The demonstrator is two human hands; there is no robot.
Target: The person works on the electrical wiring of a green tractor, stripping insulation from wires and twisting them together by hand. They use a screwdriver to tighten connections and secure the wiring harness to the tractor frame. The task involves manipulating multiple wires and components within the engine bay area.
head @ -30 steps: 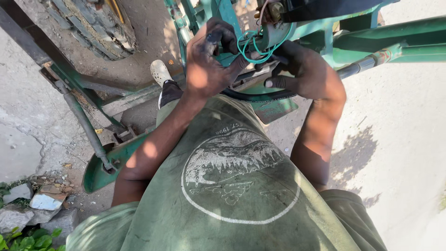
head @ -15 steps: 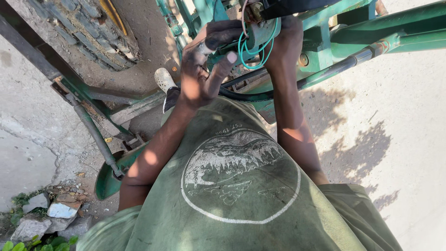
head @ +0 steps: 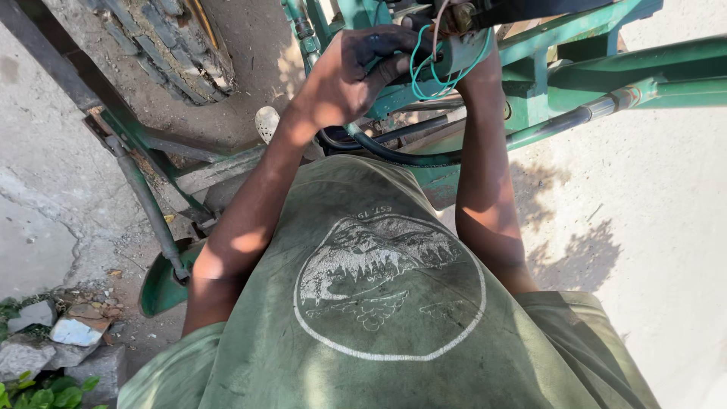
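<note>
Sunlit concrete and packed dirt lie below me, with a green machine frame (head: 591, 45) rising ahead. My left hand (head: 344, 76) has its grip curled shut around a small pale-green part (head: 462, 51) trailing looped teal wires (head: 424, 72). My right hand (head: 477, 60) reaches up behind that part; I cannot tell its grip. I judge a tug could snag or pull those thin wires loose. Just below the grip, a black hose (head: 394, 151) sags, crowding the work.

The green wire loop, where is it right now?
The green wire loop hangs near the top centre of the head view, just right of the left hand, against the green machine frame.
</note>
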